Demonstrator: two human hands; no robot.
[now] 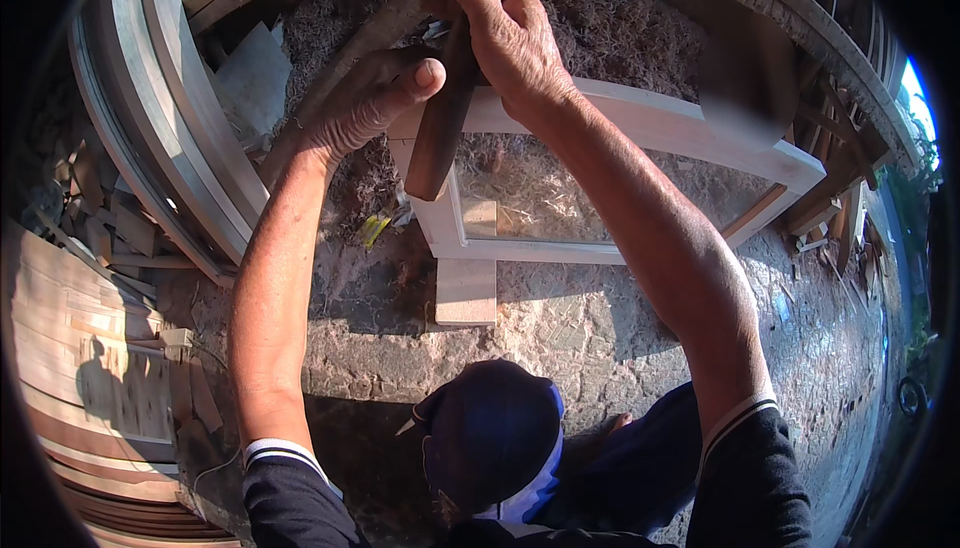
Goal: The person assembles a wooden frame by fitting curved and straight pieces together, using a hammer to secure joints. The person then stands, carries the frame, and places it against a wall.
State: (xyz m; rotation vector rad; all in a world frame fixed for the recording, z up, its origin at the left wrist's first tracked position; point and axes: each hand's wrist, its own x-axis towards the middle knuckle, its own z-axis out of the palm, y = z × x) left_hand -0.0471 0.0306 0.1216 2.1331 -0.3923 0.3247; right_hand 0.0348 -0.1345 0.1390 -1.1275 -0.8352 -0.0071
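Note:
A dark wooden bar (448,133) with a squared lower end slants upward in front of me. Around its upper part, my right hand (508,43) is closed, thumb pointing up. My left hand (385,98) is on the bar's left side; its thumb rests by the edge and its shaded fingers pass behind, partly hidden. Something black meets the bar at the upper edge of view, too cut off to name. Below the hands lies a pale wooden frame (540,251) with a glass pane (545,193). A short pale board (466,293) sticks out from under its near side.
Long curved-looking planks (165,98) lean at the left. Stacked boards (90,348) fill the lower left. Wood shavings (620,23) heap beyond the frame, and offcuts (845,208) pile at the right. The rough concrete floor (560,328) carries sawdust.

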